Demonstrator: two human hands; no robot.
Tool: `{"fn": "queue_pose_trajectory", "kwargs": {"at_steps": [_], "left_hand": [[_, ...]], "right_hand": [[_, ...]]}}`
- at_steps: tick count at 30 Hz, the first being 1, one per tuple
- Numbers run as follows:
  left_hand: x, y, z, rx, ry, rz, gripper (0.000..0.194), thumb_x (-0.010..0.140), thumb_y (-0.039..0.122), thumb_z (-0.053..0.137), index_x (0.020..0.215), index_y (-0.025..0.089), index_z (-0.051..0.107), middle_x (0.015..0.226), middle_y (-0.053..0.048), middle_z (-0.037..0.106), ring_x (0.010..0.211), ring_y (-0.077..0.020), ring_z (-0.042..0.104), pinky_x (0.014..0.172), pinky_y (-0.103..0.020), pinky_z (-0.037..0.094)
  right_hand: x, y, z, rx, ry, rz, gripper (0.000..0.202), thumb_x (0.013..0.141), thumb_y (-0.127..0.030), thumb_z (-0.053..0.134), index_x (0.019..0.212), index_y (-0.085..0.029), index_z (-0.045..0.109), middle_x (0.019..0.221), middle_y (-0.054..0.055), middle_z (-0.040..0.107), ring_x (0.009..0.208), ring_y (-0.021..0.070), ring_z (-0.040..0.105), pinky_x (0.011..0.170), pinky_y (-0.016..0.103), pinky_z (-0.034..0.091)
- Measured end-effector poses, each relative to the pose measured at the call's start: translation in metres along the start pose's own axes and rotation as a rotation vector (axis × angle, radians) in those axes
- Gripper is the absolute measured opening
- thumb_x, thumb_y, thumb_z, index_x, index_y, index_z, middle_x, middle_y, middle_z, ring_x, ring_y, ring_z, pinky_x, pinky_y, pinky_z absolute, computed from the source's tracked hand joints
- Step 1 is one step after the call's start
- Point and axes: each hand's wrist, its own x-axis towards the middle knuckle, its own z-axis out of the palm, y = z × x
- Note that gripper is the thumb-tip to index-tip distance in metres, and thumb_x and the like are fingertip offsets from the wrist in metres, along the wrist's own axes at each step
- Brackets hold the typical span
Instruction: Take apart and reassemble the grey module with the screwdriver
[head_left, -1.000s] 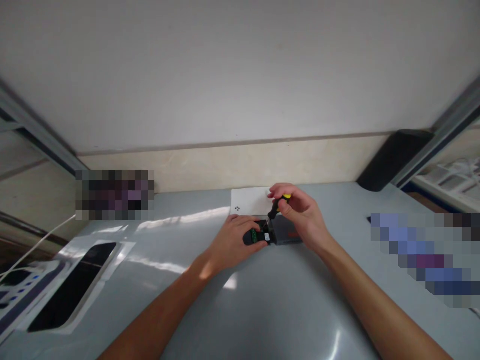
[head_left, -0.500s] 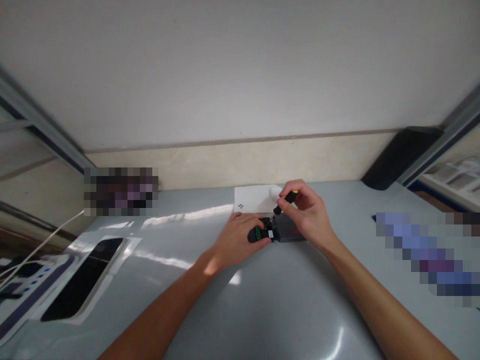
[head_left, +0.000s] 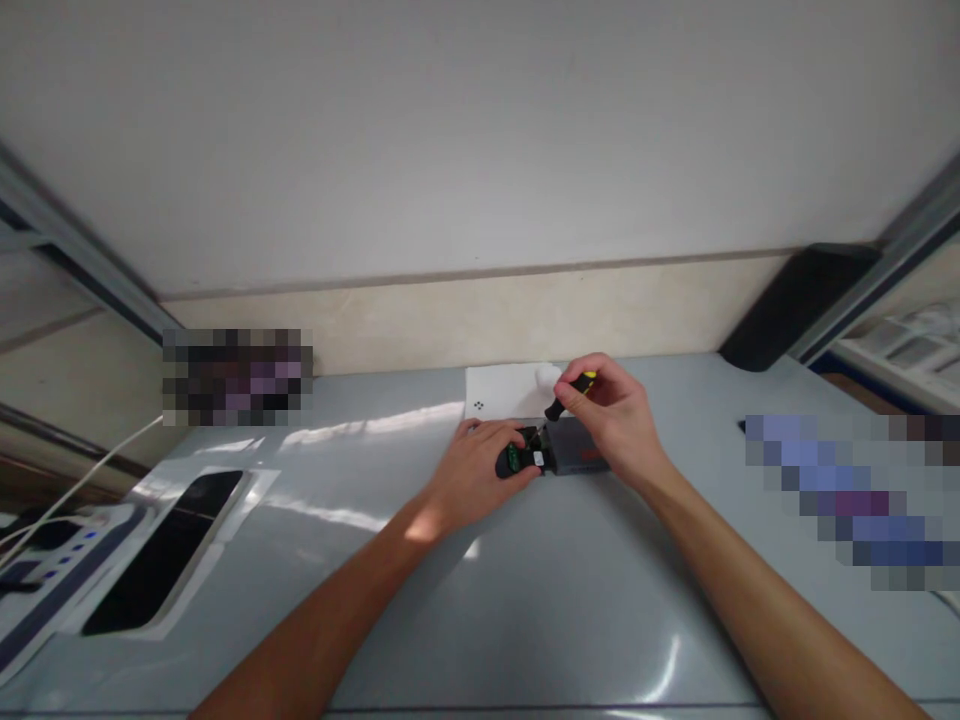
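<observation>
My right hand [head_left: 621, 415] grips a screwdriver [head_left: 576, 393] with a black and yellow handle. Its shaft slants down to the left into an opened dark grey device [head_left: 574, 450] lying on the table. In the device's left part a green circuit board [head_left: 514, 458] shows beside a small white label. My left hand [head_left: 480, 465] is wrapped over that left end, thumb along the near side and fingers along the far side. The exact spot where the screwdriver's tip touches is too small to make out.
Behind the device lies a white sheet [head_left: 499, 390] with a rounded white thing [head_left: 547, 378] on it. A black phone-like slab [head_left: 169, 550] rests at left near a power strip [head_left: 49, 580] with cables. A black block [head_left: 799, 305] leans at back right; blurred patches cover items on both sides.
The whole view has shifted slightly upward. Both hands keep their places on the device and the screwdriver, whose handle is tilted a little differently.
</observation>
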Motion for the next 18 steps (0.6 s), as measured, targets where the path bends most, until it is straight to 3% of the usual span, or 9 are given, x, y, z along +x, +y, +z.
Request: {"fn": "queue_pose_trajectory", "kwargs": {"at_steps": [5, 8, 12, 15, 18], "left_hand": [[0.0014, -0.0015, -0.0011, -0.018, 0.008, 0.002, 0.024, 0.096, 0.04, 0.079, 0.109, 0.025, 0.065, 0.137, -0.004, 0.076, 0.127, -0.0295, 0.071, 0.118, -0.053, 0.041], [0.0021, -0.0035, -0.0004, -0.031, 0.015, -0.008, 0.027, 0.093, 0.041, 0.082, 0.108, 0.026, 0.065, 0.13, -0.003, 0.079, 0.12, -0.0294, 0.073, 0.115, -0.053, 0.045], [0.0021, -0.0064, 0.0013, -0.072, 0.048, -0.031, 0.03, 0.09, 0.042, 0.083, 0.111, 0.029, 0.066, 0.127, -0.002, 0.079, 0.121, -0.0299, 0.072, 0.113, -0.052, 0.049], [0.0022, -0.0063, 0.0014, -0.078, 0.047, -0.029, 0.03, 0.09, 0.042, 0.082, 0.112, 0.028, 0.067, 0.127, -0.004, 0.079, 0.121, -0.0301, 0.072, 0.113, -0.052, 0.05], [0.0024, -0.0045, 0.0001, -0.075, 0.033, -0.03, 0.029, 0.091, 0.041, 0.081, 0.112, 0.027, 0.067, 0.129, -0.005, 0.079, 0.122, -0.0302, 0.072, 0.115, -0.053, 0.049]], "right_hand": [[0.0015, -0.0021, -0.0037, 0.029, -0.073, -0.003, 0.028, 0.096, -0.047, 0.076, 0.119, -0.032, 0.076, 0.102, 0.004, 0.075, 0.098, 0.0245, 0.067, 0.093, 0.044, 0.053], [0.0017, -0.0014, -0.0056, 0.024, -0.088, -0.012, 0.023, 0.095, -0.046, 0.076, 0.113, -0.031, 0.076, 0.11, 0.006, 0.074, 0.107, 0.0263, 0.066, 0.094, 0.043, 0.053], [0.0016, 0.0011, -0.0084, -0.139, -0.025, -0.108, 0.015, 0.085, -0.027, 0.085, 0.095, -0.028, 0.075, 0.108, 0.005, 0.067, 0.102, 0.0244, 0.064, 0.091, 0.041, 0.054], [0.0002, -0.0007, -0.0086, -0.154, -0.074, -0.136, 0.023, 0.091, -0.02, 0.075, 0.111, -0.03, 0.076, 0.111, 0.005, 0.07, 0.107, 0.0248, 0.066, 0.098, 0.043, 0.052], [-0.0004, -0.0029, -0.0074, -0.093, -0.154, -0.101, 0.027, 0.096, -0.025, 0.072, 0.122, -0.031, 0.073, 0.118, 0.005, 0.073, 0.111, 0.0243, 0.067, 0.101, 0.044, 0.052]]}}
